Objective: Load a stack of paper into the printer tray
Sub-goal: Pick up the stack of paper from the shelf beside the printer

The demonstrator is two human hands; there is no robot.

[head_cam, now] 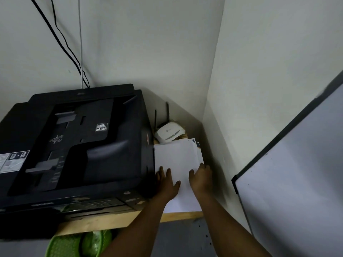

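Green plastic baskets (74, 243) sit lowest in the frame, tucked under the front edge of a wooden table (115, 222). Both bare forearms reach up from the bottom of the picture toward the right end of that table. Left hand (167, 182) lies palm down on the stack of paper (176, 160), its fingers spread apart and flat on the top sheet, with the thumb out to the right. Right hand (201, 178) is on the stack's right edge — fingers curled over that edge and held close together, though whether they reach under the sheets cannot be told. The white stack rests on the table in the narrow gap between the printer (78, 145) and the side wall, its near end overhanging toward the table's front edge; a few sheets with dark print poke out at the far right corner. The large black printer fills the left of the table, its lid closed, the control panel (100, 203) along its front. Just beyond the paper stands a white router (169, 133) with two dark antennas upright. Black cables (61, 39) run up the back wall behind the printer — and a white board (297, 173) with a dark frame leans at the right.
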